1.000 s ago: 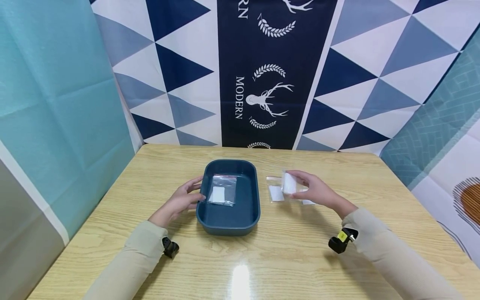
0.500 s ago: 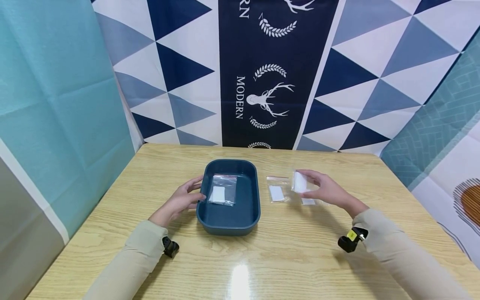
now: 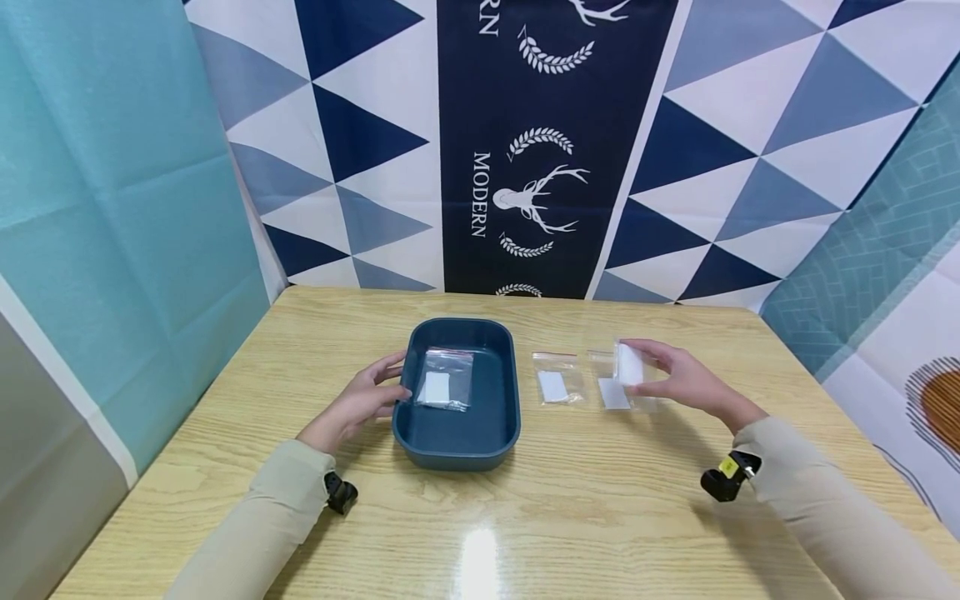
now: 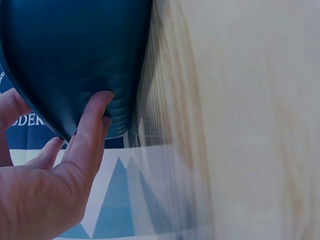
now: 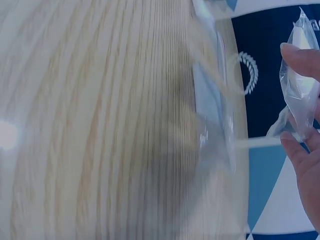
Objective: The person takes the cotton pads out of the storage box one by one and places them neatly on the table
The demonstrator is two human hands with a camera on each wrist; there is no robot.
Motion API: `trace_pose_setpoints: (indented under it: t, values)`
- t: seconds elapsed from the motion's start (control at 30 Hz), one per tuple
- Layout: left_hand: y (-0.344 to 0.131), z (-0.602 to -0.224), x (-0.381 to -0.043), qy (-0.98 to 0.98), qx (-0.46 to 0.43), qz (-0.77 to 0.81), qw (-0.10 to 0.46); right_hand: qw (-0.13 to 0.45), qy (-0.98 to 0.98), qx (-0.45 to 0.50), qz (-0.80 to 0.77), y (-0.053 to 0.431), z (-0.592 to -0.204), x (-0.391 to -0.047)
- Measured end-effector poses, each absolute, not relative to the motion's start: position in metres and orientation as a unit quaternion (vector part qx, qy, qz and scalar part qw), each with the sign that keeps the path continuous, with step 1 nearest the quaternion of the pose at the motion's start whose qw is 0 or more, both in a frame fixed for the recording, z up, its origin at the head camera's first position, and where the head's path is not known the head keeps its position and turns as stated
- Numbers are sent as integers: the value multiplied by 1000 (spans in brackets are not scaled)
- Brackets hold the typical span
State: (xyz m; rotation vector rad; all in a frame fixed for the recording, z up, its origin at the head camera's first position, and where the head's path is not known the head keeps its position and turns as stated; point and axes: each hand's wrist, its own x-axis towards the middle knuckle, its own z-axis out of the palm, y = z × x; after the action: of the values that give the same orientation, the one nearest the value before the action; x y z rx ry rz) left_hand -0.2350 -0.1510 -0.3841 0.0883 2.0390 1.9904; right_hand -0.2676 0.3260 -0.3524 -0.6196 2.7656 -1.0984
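A dark blue plastic box (image 3: 456,462) stands on the table. My left hand (image 3: 360,408) grips its left side, thumb tip over the rim; in the left wrist view, fingers (image 4: 92,125) lie against the outer wall. Inside the box rests a clear zip bag (image 3: 453,367) with a white piece in it. Between thumb and fingers, my right hand (image 3: 686,383) pinches another zip bag (image 3: 628,365), also holding a white piece, above the table. Beneath and beside it lies a flat zip bag (image 3: 615,394), partly covered. One more zip bag (image 3: 555,386) lies between it and the box.
The wooden table (image 3: 585,508) carries everything. Behind its far edge hangs a patterned cloth (image 3: 517,167), and a teal cloth (image 3: 135,208) hangs on the left. A small black camera (image 3: 727,479) sits at the right wrist.
My right hand has moved to the right with the zip bag, uncovering more of the bags lying on the table. My left hand and the box have stayed put.
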Motion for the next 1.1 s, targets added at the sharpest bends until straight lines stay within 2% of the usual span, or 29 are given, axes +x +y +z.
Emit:
trace_pose_setpoints:
  t: [0.6, 1.1]
  values:
    - [-152, -386, -237, 712, 30, 687, 144, 43, 923, -215, -317, 384, -365, -266]
    - [-151, -386, -239, 719, 15, 680, 144, 71, 933, -181, -304, 415, -375, -268]
